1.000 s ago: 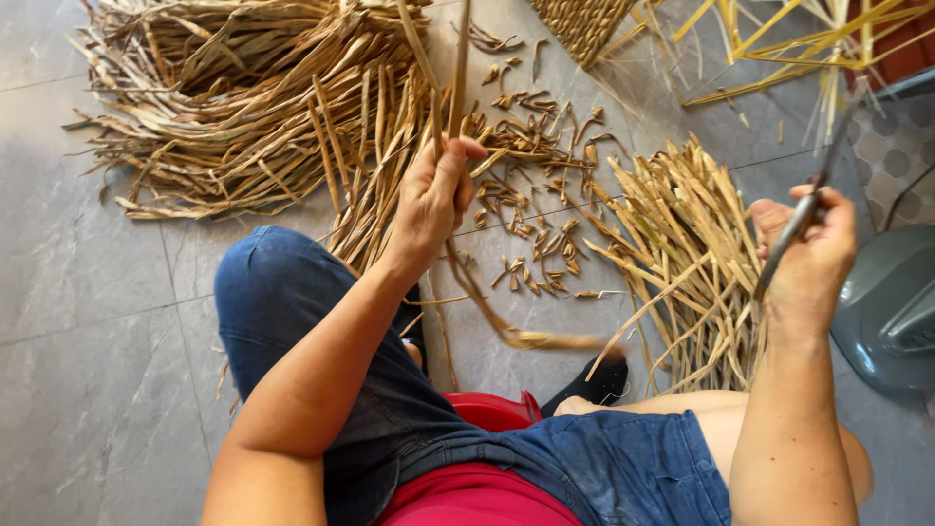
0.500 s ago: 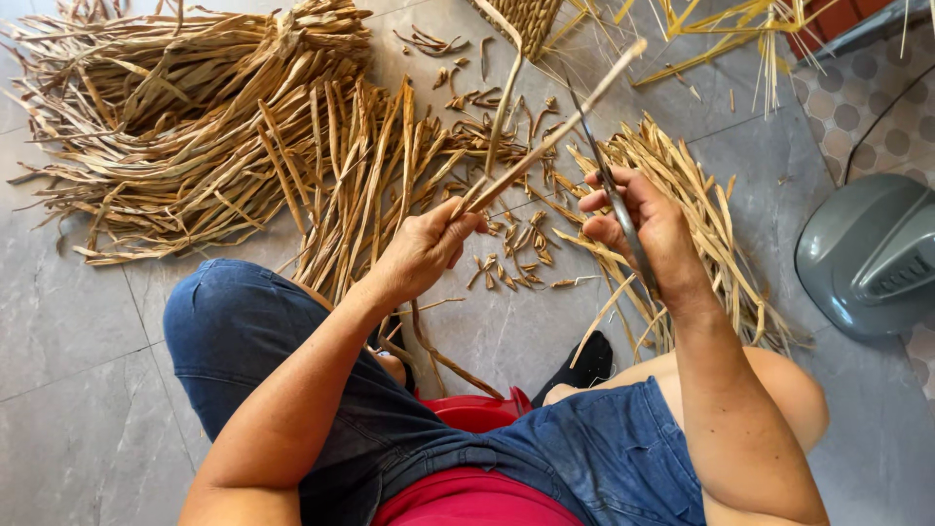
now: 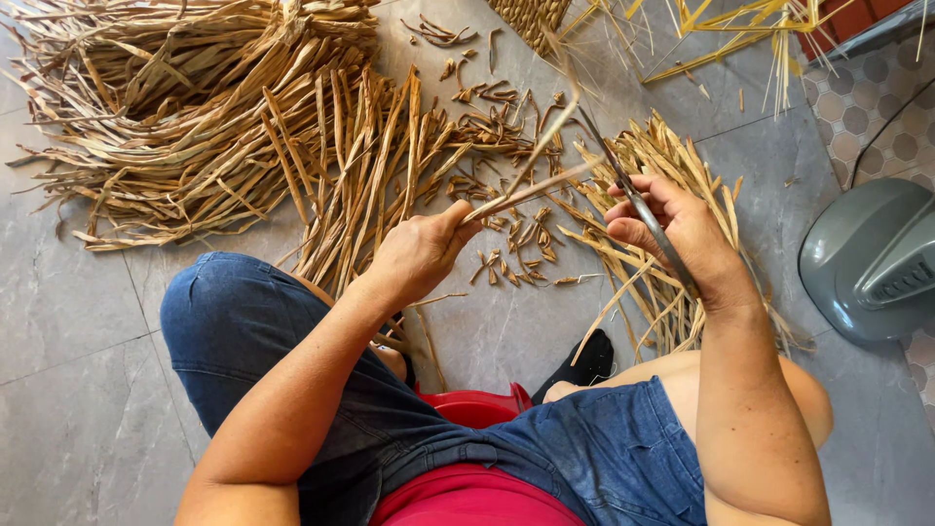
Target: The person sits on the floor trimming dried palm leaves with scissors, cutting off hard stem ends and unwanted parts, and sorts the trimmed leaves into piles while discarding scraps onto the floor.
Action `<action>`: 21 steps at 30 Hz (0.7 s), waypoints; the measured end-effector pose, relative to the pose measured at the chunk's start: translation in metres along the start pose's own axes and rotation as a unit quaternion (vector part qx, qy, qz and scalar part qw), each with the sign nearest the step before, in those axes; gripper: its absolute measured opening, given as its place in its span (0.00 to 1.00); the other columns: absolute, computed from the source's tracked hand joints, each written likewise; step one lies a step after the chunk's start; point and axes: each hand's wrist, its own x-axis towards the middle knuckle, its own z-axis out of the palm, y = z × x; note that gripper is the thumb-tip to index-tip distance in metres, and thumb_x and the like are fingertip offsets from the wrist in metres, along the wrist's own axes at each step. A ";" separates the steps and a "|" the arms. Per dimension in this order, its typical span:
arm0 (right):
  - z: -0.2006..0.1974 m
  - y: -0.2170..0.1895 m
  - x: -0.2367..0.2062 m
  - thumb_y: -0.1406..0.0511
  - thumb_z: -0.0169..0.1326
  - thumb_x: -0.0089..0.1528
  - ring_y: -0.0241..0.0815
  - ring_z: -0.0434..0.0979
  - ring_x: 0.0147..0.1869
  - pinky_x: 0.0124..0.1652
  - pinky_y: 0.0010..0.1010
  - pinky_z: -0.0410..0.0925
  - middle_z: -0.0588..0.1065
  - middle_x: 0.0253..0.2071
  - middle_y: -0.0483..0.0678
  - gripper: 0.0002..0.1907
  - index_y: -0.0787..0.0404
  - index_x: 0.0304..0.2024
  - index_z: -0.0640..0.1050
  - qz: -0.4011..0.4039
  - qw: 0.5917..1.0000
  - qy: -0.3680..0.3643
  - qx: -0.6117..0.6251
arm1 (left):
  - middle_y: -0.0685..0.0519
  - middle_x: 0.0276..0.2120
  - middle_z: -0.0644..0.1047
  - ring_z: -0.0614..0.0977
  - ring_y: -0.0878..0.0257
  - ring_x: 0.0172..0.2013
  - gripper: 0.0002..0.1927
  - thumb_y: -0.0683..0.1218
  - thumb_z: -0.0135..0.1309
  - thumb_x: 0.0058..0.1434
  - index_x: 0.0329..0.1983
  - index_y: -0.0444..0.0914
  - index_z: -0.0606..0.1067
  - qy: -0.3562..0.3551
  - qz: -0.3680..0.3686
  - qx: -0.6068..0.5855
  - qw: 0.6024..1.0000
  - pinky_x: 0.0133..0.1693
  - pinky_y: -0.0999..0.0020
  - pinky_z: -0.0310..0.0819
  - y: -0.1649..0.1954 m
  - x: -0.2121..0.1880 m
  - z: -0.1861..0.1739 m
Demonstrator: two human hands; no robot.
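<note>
Both hands closed: left hand (image 3: 419,255) pinches dried strip (image 3: 531,190); right hand (image 3: 672,229) grips blade (image 3: 638,205), probably knife.

A long, flat, tan dried reed strip (image 3: 531,190) slants up and away, its near end pinched above the heap of short cut scraps (image 3: 506,255). A slim dark metal blade (image 3: 635,203) crosses just right of the strip, tip raised.

Worker's clothing: blue denim garment (image 3: 545,458) with rolled or cut-off legs, seams visible; red top (image 3: 467,502) at the waist; dark footwear (image 3: 589,360) on one foot. Both forearms bare, no sleeves, no gloves
</note>
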 end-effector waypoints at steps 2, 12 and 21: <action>-0.002 0.002 0.002 0.65 0.64 0.58 0.32 0.78 0.48 0.49 0.24 0.72 0.79 0.43 0.43 0.25 0.62 0.57 0.75 0.001 1.000 -0.010 -0.002 | 0.40 0.27 0.78 0.79 0.38 0.31 0.15 0.56 0.45 0.73 0.43 0.40 0.70 -0.007 0.008 0.050 0.999 0.32 0.41 0.68 -0.001 0.000 0.002; -0.004 0.007 0.008 0.65 0.65 0.61 0.26 0.67 0.24 0.20 0.19 0.59 0.72 0.28 0.41 0.14 0.61 0.48 0.78 0.021 0.997 0.055 0.057 | 0.39 0.25 0.78 0.79 0.38 0.30 0.13 0.55 0.45 0.72 0.42 0.41 0.70 0.031 0.007 0.026 0.999 0.30 0.42 0.68 -0.006 0.009 0.011; 0.081 0.023 0.021 0.70 0.62 0.56 0.34 0.81 0.36 0.34 0.25 0.76 0.80 0.42 0.46 0.25 0.56 0.53 0.68 -0.012 0.993 -0.024 0.111 | 0.51 0.25 0.74 0.77 0.61 0.27 0.11 0.49 0.46 0.76 0.43 0.38 0.74 0.184 0.022 -0.307 0.934 0.29 0.62 0.73 0.025 0.036 0.031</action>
